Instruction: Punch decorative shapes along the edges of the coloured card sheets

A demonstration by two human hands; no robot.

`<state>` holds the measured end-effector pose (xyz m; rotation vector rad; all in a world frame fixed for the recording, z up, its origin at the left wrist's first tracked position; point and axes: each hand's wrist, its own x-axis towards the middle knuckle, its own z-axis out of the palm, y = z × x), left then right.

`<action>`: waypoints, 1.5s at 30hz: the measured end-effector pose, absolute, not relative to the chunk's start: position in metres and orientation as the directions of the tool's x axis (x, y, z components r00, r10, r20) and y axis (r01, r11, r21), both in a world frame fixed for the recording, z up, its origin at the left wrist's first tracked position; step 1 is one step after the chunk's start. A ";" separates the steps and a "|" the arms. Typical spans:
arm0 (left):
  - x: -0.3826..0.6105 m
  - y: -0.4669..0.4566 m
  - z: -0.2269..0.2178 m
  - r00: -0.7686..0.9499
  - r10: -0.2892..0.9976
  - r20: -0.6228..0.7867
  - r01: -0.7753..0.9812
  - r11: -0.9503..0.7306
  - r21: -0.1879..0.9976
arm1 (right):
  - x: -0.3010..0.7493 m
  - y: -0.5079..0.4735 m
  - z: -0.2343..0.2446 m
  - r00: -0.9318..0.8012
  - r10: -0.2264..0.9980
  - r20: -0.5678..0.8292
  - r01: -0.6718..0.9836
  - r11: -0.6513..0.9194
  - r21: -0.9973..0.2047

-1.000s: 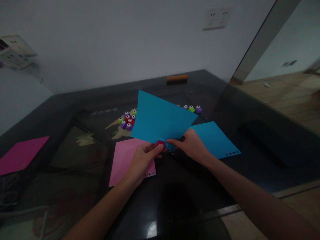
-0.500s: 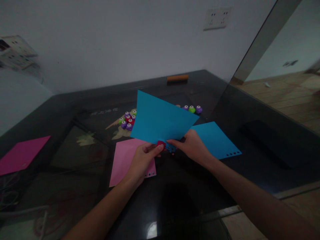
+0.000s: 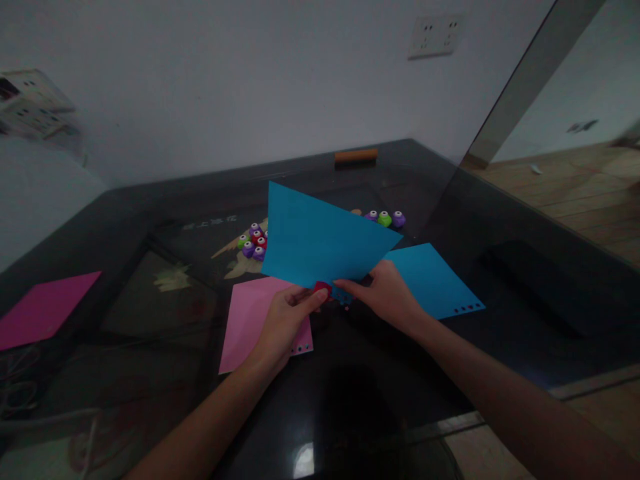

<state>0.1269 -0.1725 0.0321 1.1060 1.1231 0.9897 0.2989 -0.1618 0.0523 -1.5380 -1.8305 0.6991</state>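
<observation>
In the head view, my left hand (image 3: pixel 295 308) is closed on a small red craft punch (image 3: pixel 323 288), its thumb pressed on top. The punch sits at the lower edge of a blue sheet of paper (image 3: pixel 320 233), which stands tilted up above the table. My right hand (image 3: pixel 385 290) pinches the same sheet close to that edge, right of the punch. Small holes show in the sheet between the two hands. A tiny pale scrap (image 3: pixel 347 308) is just below them. The underside of the punch is hidden by my fingers.
A pink sheet (image 3: pixel 250 320) with holes along its edge lies under my left hand. Another blue sheet (image 3: pixel 433 280), also holed, lies at right. Several coloured punches (image 3: pixel 249 249) stand behind, more (image 3: pixel 384 219) at back right. A magenta sheet (image 3: pixel 47 307) and brown roll (image 3: pixel 356 157) lie farther off.
The raised blue sheet has tilted slightly, its upper left corner shifting a little left. Both hands keep their hold in nearly the same place.
</observation>
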 end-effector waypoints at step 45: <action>0.131 -0.175 0.031 0.179 0.980 -0.087 -0.151 0.115 0.982 | 0.302 -0.163 0.056 -0.178 0.968 0.179 0.565 0.250 -0.786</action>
